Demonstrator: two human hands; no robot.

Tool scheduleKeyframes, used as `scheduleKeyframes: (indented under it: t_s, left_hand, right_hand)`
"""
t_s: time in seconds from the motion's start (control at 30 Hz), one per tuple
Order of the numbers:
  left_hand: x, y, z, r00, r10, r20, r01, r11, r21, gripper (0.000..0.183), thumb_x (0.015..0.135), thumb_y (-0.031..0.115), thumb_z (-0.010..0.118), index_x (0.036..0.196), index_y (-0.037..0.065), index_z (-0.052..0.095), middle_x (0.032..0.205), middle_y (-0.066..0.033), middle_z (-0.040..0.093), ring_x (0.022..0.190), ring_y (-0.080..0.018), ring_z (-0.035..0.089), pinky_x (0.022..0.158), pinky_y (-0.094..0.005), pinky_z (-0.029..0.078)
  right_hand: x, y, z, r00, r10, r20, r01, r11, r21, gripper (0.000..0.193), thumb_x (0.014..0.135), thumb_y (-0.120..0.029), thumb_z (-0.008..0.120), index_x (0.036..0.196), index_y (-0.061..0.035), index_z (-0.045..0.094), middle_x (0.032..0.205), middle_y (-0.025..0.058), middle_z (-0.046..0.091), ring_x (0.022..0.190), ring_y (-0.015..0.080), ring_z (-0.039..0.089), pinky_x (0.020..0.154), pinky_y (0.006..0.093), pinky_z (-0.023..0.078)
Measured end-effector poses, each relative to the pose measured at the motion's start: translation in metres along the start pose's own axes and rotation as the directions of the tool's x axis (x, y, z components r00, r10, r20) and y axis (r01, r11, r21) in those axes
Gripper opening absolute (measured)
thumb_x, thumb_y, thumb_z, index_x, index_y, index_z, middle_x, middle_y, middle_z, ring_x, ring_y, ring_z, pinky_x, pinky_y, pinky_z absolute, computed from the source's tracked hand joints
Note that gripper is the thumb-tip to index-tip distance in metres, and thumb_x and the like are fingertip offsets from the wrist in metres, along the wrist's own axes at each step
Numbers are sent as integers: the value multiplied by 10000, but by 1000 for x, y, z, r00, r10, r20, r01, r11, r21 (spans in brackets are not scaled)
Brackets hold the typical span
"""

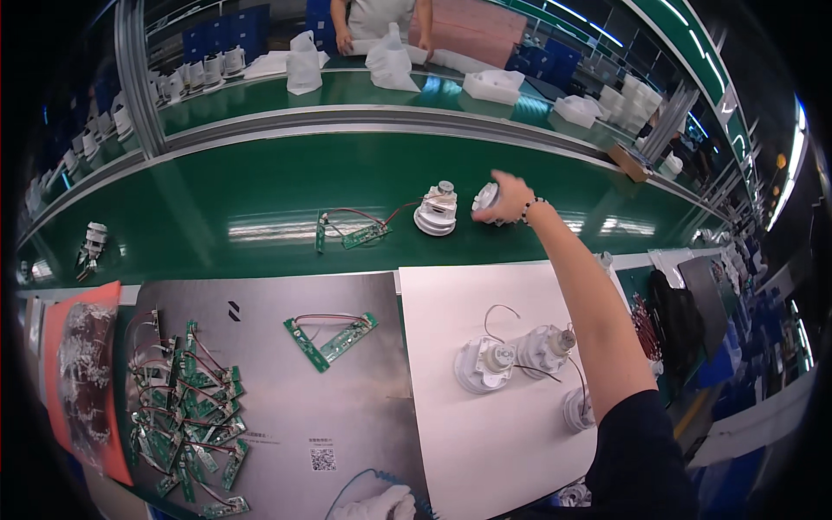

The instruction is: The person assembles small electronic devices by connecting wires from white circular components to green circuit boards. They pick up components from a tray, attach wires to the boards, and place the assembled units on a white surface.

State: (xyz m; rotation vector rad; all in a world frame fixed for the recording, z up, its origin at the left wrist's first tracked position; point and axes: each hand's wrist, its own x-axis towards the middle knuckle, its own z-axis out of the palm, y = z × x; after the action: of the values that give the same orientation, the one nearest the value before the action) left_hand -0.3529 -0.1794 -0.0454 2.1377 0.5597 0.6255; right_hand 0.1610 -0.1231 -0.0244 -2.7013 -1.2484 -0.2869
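Right hand [511, 195], upper right of centre: I see its thumb and fingers curled around a white round unit [485, 200] over the green bench [347, 169].
Second white unit [436, 212]: upright, just left of the hand; red wire leading toward two green circuit boards [368, 234].
White sheet [451, 303], lower right of centre: three white motor-topped units [487, 366], the foremost partly behind my forearm.
Grey plate [347, 416], lower left: one wired board pair [347, 342]; a heap of green boards [195, 407] at its left.
White glove-like shape [381, 504], bottom edge, beside a blue coiled cord [364, 475]: I cannot tell whether it covers the left hand, nor how those fingers stand.
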Motion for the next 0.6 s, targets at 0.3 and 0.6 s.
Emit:
scheduleKeyframes:
  t_s: [0.3, 0.6]
  left_hand:
    - [7, -1, 3, 997, 80, 8, -80, 996, 47, 197, 791, 41, 615, 986, 13, 611, 811, -135, 646, 705, -273, 628, 630, -344, 500]
    - [-13, -10, 18, 965, -242, -98, 215, 949, -229, 102, 816, 62, 603, 906, 13, 614, 662, -106, 623, 549, -180, 608, 504, -270, 466]
  right_hand:
    - [-18, -5, -33, 953, -186, -239, 239, 947, 217, 807, 496, -308, 781, 1204, -61, 480, 1082, 183, 568, 1016, 340, 548, 890, 379, 448]
    - [-215, -158, -146, 562, -822, -89, 748, 551, -371, 438, 710, -115, 583, 1146, -118, 532, 976, 106, 529, 831, 226, 496, 770, 375, 401]
